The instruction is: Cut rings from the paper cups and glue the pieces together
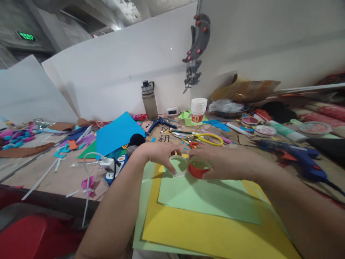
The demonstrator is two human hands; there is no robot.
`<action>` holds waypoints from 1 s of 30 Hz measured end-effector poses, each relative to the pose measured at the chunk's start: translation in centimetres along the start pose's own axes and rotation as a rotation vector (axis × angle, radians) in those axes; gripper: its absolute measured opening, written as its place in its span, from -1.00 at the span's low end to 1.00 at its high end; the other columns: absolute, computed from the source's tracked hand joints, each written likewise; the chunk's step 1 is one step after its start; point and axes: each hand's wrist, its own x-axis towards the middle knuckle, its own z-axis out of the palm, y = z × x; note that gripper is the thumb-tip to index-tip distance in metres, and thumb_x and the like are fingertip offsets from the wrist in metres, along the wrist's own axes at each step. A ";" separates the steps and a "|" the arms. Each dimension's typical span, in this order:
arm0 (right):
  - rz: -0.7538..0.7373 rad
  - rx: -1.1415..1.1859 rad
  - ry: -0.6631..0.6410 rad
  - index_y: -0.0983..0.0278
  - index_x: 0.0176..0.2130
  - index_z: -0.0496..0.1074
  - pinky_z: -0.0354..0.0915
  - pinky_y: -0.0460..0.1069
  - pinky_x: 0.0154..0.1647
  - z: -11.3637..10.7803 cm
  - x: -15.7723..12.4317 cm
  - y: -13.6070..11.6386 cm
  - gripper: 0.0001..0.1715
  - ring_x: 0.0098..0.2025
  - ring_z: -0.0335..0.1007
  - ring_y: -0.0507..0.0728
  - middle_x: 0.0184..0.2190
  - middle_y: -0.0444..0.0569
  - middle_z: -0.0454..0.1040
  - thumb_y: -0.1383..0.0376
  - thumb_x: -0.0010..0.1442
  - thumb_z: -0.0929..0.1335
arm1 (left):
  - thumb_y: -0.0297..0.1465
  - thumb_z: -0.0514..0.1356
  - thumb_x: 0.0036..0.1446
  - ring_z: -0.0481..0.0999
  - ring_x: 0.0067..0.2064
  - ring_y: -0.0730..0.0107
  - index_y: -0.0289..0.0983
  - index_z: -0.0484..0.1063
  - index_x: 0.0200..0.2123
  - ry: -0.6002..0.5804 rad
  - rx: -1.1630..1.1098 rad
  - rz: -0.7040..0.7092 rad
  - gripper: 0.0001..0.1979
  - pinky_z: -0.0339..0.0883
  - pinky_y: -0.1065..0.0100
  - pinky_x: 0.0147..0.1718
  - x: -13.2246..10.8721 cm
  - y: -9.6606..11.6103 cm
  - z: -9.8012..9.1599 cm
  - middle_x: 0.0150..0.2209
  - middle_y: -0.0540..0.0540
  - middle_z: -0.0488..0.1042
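My left hand (pixel 163 154) curls its fingers and thumb around a white ring (pixel 179 175), which stands on light green paper (pixel 210 198). Just to its right, my right hand (pixel 215 162) grips a red ring (pixel 197 172) with a pale inside; both look like rolls of tape, though I cannot be sure. The two rings sit side by side, very close together. Beneath the green sheet lies a larger yellow sheet (pixel 178 226), with more light green paper under that. Beyond my hands are yellow-handled scissors (pixel 212 139).
Behind stand a bottle (pixel 149 102), a small white clock (pixel 172 111) and stacked paper cups (pixel 198 108). Blue glue guns lie beyond (pixel 159 124) and at right (pixel 304 162). A white cable (pixel 86 187) hangs at the left from a power strip (pixel 114 172). Blue card (pixel 115 135) leans nearby.
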 end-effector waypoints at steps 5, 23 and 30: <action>-0.006 0.043 -0.005 0.03 0.06 0.45 0.37 0.10 -0.19 0.1 0.0 0.0 -0.28 -0.04 0.45 0.34 -0.05 0.00 0.50 0.28 -0.15 0.45 | -0.07 0.37 -0.21 0.44 -0.04 0.23 -0.16 0.34 0.05 0.000 0.005 0.010 -0.28 0.25 0.36 -0.13 -0.1 0.2 -0.1 0.02 -0.07 0.44; -0.008 0.093 0.114 0.10 0.05 0.45 0.36 0.08 -0.06 -0.8 -0.1 0.8 -0.40 0.03 0.43 0.30 0.03 -0.01 0.50 0.16 -0.02 0.44 | 0.02 0.35 -0.19 0.44 -0.01 0.21 -0.17 0.28 0.16 0.060 -0.100 -0.002 -0.16 0.28 0.33 -0.11 -0.8 0.0 -0.4 0.08 -0.14 0.42; 0.206 0.442 0.592 0.21 0.17 0.28 0.39 0.14 -0.09 -1.3 1.3 0.4 -0.31 -0.03 0.48 0.29 0.02 0.09 0.51 0.04 0.12 0.38 | 0.03 0.18 0.05 0.47 -0.31 0.34 -0.29 0.52 -0.34 0.618 -0.416 0.056 -0.54 0.25 0.36 -0.35 -0.2 0.4 -0.7 -0.36 -0.11 0.53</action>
